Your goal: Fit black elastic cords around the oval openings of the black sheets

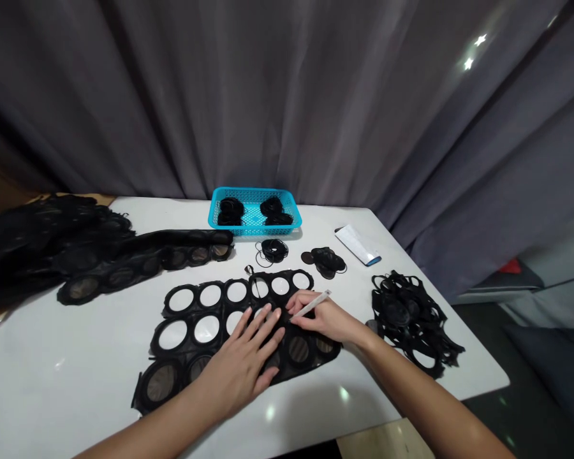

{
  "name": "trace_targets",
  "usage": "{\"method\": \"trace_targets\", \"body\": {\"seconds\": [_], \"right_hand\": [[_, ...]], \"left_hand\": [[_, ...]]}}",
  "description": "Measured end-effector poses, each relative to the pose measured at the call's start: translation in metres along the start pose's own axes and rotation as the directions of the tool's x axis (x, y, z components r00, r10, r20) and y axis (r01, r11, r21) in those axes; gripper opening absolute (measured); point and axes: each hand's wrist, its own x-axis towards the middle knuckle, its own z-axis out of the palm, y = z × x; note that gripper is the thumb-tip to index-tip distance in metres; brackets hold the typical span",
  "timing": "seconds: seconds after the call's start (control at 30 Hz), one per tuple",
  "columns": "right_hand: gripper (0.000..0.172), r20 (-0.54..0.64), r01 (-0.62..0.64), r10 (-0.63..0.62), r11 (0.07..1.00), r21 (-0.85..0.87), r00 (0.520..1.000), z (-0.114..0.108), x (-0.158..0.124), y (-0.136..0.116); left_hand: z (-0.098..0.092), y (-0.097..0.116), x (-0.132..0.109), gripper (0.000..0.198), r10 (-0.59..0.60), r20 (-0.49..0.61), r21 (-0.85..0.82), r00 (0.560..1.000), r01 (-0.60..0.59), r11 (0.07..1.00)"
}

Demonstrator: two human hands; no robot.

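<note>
A black sheet (224, 319) lies on the table, patterned with rows of rings. Most rings in its two far rows are open holes showing white table; those in the near row are filled with dark, see-through material. Fingers spread, my left hand (246, 360) presses flat on the middle of the sheet. My right hand (328, 319) pinches a slim, pale, pen-shaped tool (312, 304) like a craft knife, low over the sheet's right part. The tool's working tip is hard to make out. Small scissors or tweezers (251, 273) lie at the sheet's far edge, partly across a hole.
A blue basket (254, 228) holding black bundles (231, 209) stands at the back of the white table (100, 357). More black sheets (52, 242) are heaped left. Black rings (273, 250), dark discs (328, 261) and a white packet (358, 243) lie beyond my hands; black scraps (409, 319) lie right.
</note>
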Motion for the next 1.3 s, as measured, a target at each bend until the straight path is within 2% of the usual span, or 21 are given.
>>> {"method": "trace_targets", "body": {"seconds": [0.13, 0.2, 0.33, 0.37, 0.43, 0.5, 0.57, 0.6, 0.67, 0.73, 0.8, 0.9, 1.03, 1.23, 1.3], "right_hand": [[0.009, 0.025, 0.033, -0.030, 0.994, -0.102, 0.999, 0.002, -0.003, -0.010], [0.006, 0.045, 0.090, -0.083, 0.978, -0.188, 0.996, 0.009, -0.006, -0.013], [0.017, 0.060, 0.207, -0.201, 0.879, -0.430, 0.978, 0.017, -0.011, -0.010], [0.018, 0.004, 0.176, -0.199, 0.861, -0.478, 0.980, 0.014, -0.011, -0.007], [0.019, -0.209, 0.028, -0.159, 0.854, -0.520, 0.965, 0.002, -0.010, 0.002], [0.019, -0.430, -0.123, -0.117, 0.862, -0.491, 0.895, -0.016, -0.010, 0.010], [0.021, -0.522, -0.183, -0.073, 0.889, -0.421, 0.850, -0.029, -0.012, 0.014], [0.021, -0.514, -0.181, -0.042, 0.909, -0.376, 0.857, -0.033, -0.014, 0.015], [0.021, -0.433, -0.152, 0.016, 0.947, -0.282, 0.901, -0.033, -0.018, 0.014], [0.021, -0.321, -0.116, 0.046, 0.972, -0.204, 0.946, -0.026, -0.023, 0.012], [0.020, -0.240, -0.093, 0.055, 0.984, -0.152, 0.969, -0.020, -0.027, 0.010], [0.020, -0.169, -0.114, 0.095, 0.988, -0.102, 0.981, -0.019, -0.031, 0.010], [0.016, -0.074, -0.117, 0.112, 0.991, -0.065, 0.991, -0.027, -0.032, 0.011], [0.011, -0.043, -0.093, 0.091, 0.995, -0.033, 0.995, -0.031, -0.027, 0.011], [0.011, -0.044, -0.108, 0.107, 0.994, -0.005, 0.993, -0.032, -0.026, 0.012]], "left_hand": [[0.000, -0.001, -0.001, 0.062, 0.009, 0.048, -0.039, 0.999, -0.007, 0.999], [0.001, 0.000, -0.002, 0.064, -0.006, 0.060, -0.044, 0.998, 0.008, 0.999], [0.005, 0.002, -0.005, 0.064, -0.020, 0.040, -0.041, 0.999, 0.022, 0.999], [0.005, 0.002, -0.006, 0.064, -0.022, 0.034, -0.042, 0.999, 0.024, 0.999], [0.004, 0.002, -0.007, 0.063, -0.026, 0.028, -0.050, 0.999, 0.028, 0.998], [0.002, 0.002, -0.007, 0.063, -0.032, 0.020, -0.067, 0.999, 0.034, 0.997], [-0.001, 0.004, -0.001, 0.058, -0.045, 0.001, -0.091, 0.999, 0.045, 0.995], [-0.002, 0.005, 0.004, 0.054, -0.047, -0.010, -0.108, 0.999, 0.046, 0.993], [-0.002, 0.008, 0.019, 0.048, -0.033, -0.028, -0.154, 0.999, 0.028, 0.988], [0.001, 0.011, 0.037, 0.052, -0.002, -0.036, -0.204, 0.999, -0.005, 0.979], [0.007, 0.012, 0.051, 0.056, 0.017, -0.030, -0.231, 0.999, -0.024, 0.973], [0.015, 0.011, 0.060, 0.057, 0.028, -0.005, -0.235, 1.000, -0.028, 0.972], [0.018, 0.009, 0.055, 0.062, 0.037, -0.020, -0.262, 0.999, -0.041, 0.964], [0.003, 0.011, 0.053, 0.071, 0.071, -0.042, -0.290, 0.997, -0.080, 0.954], [-0.001, 0.019, 0.057, 0.065, 0.097, -0.054, -0.252, 0.994, -0.107, 0.962]]}}
